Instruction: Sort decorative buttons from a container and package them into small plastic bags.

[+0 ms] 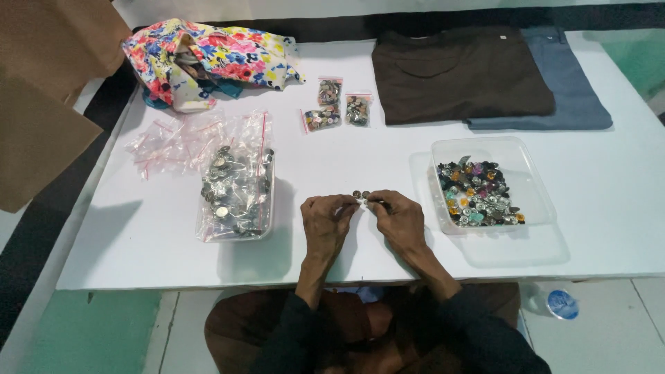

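Note:
My left hand (325, 220) and my right hand (398, 218) meet over the white table (138, 235), fingertips close together. Each pinches a small round metal button (361, 194) between thumb and forefinger, and the two buttons sit side by side. To the right stands a clear plastic tray (537, 181) holding several coloured and silver buttons (478, 194). On the left lies a clear zip bag of silver buttons (232, 190) inside another clear tray.
Several empty small zip bags (173, 142) lie at left. Three small filled bags (338, 105) sit at the centre back. A floral cloth (215, 55), a folded brown garment (460, 73) and a blue one (575, 90) lie along the far edge. A bottle (554, 301) stands on the floor.

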